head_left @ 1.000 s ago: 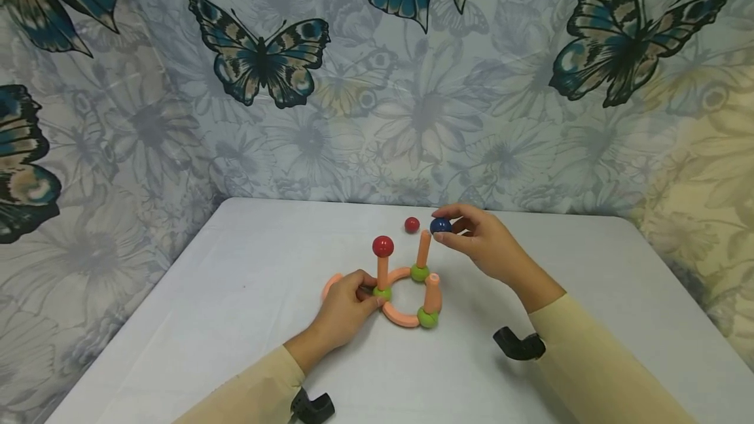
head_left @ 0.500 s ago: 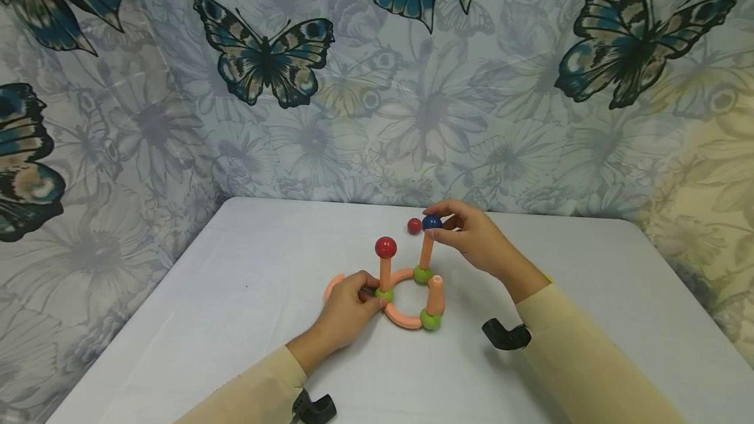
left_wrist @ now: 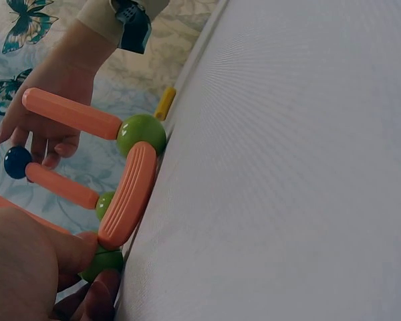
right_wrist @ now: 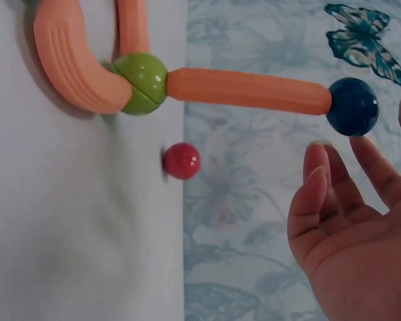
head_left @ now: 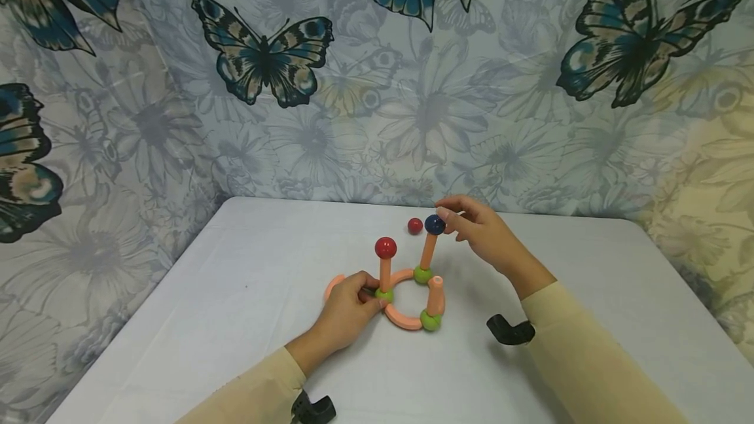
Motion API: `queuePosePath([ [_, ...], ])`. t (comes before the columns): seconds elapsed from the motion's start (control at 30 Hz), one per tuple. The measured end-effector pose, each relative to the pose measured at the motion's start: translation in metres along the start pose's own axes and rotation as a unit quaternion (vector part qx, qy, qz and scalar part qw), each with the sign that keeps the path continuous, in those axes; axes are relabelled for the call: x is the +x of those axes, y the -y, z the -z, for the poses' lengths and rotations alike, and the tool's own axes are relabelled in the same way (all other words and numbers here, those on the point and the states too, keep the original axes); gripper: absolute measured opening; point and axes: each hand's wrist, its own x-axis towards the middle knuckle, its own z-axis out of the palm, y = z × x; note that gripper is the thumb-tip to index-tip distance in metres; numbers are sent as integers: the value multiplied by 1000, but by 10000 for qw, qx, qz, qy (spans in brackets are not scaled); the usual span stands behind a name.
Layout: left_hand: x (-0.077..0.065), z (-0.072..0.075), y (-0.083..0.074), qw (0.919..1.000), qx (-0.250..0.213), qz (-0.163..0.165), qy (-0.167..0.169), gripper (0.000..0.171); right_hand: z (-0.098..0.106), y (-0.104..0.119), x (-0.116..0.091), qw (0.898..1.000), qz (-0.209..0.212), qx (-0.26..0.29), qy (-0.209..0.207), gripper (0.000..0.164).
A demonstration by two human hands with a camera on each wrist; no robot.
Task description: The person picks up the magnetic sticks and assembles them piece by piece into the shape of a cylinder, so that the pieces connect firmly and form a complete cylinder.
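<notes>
My left hand (head_left: 344,313) pinches a green ball (head_left: 384,295) between thumb and fingers, at the left of a ring of curved orange pieces (head_left: 403,319). From that ball rises an orange rod topped by a red ball (head_left: 385,247). At the ring's back, a slightly tilted orange rod (right_wrist: 247,91) stands in another green ball (right_wrist: 142,83) and carries a blue ball (right_wrist: 352,107) on its end. My right hand (head_left: 480,231) is beside the blue ball, fingers loosely bent, one fingertip right at its surface. A third green ball (head_left: 430,320) bears a bare upright rod (head_left: 436,294).
A loose red ball (head_left: 415,226) lies on the white table (head_left: 265,241) near its back edge. Part of a curved orange piece (head_left: 333,285) shows behind my left hand. A yellow stick (left_wrist: 165,103) lies farther off in the left wrist view. Butterfly-patterned cloth hangs behind the table.
My right hand has brought the blue ball left onto the back rod's top, then loosened its fingers and shifted slightly right. My left hand keeps its pinch on the green ball.
</notes>
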Motion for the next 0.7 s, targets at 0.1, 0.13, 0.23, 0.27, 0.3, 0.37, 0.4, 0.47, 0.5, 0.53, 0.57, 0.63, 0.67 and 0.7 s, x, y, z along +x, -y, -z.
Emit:
queuePosePath([
  [0.1, 0, 0, 1, 10000, -19, -6, 7, 18, 1, -3, 4, 9999, -56, 64, -82, 47],
  [0.13, 0, 0, 1, 10000, -23, -1, 9, 18, 1, -3, 5, 9999, -92, 114, -91, 48],
  [0.23, 0, 1, 2, 10000, -48, -7, 26, 18, 3, -8, 12, 9992, -197, 317, -130, 52],
  [0.27, 0, 1, 2, 10000, -45, -2, 30, 18, 3, -11, 15, 9988, -229, 412, -154, 54],
  [0.3, 0, 1, 2, 10000, -48, -7, 32, 18, 3, -14, 17, 9982, -277, 497, -180, 55],
  [0.37, 0, 1, 1, 10000, -34, 8, 40, 18, 1, -21, 23, 9969, -368, 660, -219, 58],
  [0.4, 0, 1, 1, 10000, -27, 16, 41, 18, 0, -25, 26, 9961, -399, 748, -234, 59],
  [0.47, 0, 1, 1, 10000, -20, 32, 46, 19, -3, -33, 32, 9947, -469, 878, -265, 60],
  [0.5, 0, 1, 1, 10000, -23, 28, 49, 19, -5, -37, 35, 9942, -505, 909, -264, 60],
  [0.53, 1, 1, 1, 10000, -23, 32, 51, 19, -7, -40, 37, 9941, -541, 905, -255, 60],
  [0.57, 1, 1, 1, 10000, -27, 37, 50, 19, -9, -44, 40, 9943, -573, 868, -239, 61],
  [0.63, 1, 1, 1, 10000, -46, 44, 37, 19, -12, -49, 46, 9950, -652, 734, -156, 63],
  [0.67, 1, 1, 1, 10000, -46, 44, 29, 19, -14, -52, 48, 9955, -683, 646, -99, 63],
  [0.7, 2, 1, 1, 10000, -48, 40, 31, 18, -15, -54, 50, 9960, -718, 530, -37, 63],
])
